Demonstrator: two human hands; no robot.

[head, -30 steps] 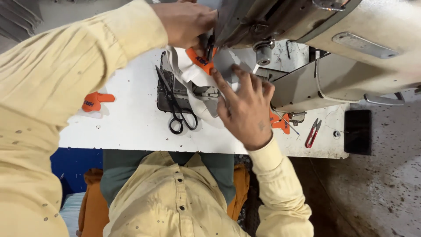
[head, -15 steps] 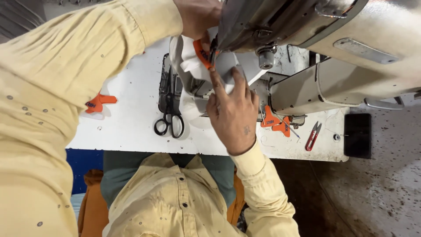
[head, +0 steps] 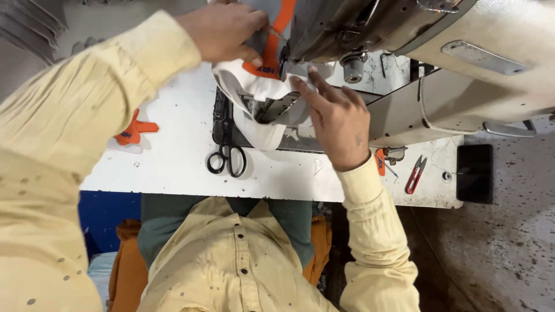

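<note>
So the white fabric piece with the orange strip (head: 263, 78) is sitting right under the head of the cream-coloured industrial sewing machine (head: 462, 63), near the far edge of the white work table (head: 173, 167), and part of it curls down over the machine's metal bed. Left hand (head: 222, 32) comes in from the top, fingers curled and pinching the fabric at its upper end, thumb pressed on the white part just beside the orange strip. Right hand (head: 335, 115) is mostly flat and open, fingers spread a little and stretched out, fingertips (head: 300, 84) pressing the cloth down right next to the needle area. Can't really see the needle itself, the machine head hides it.

Just left of the fabric's hanging loop, black-handled scissors (head: 226, 156) lie on the table with the handles toward the near edge. Further left, well apart, there's a small orange fabric scrap (head: 134, 132) near the left edge. Over by the near right corner are red thread snips (head: 414, 174), and beside the right wrist another orange bit (head: 380, 162) partly tucked under the sleeve. No containers anywhere on the table that I can make out.
</note>
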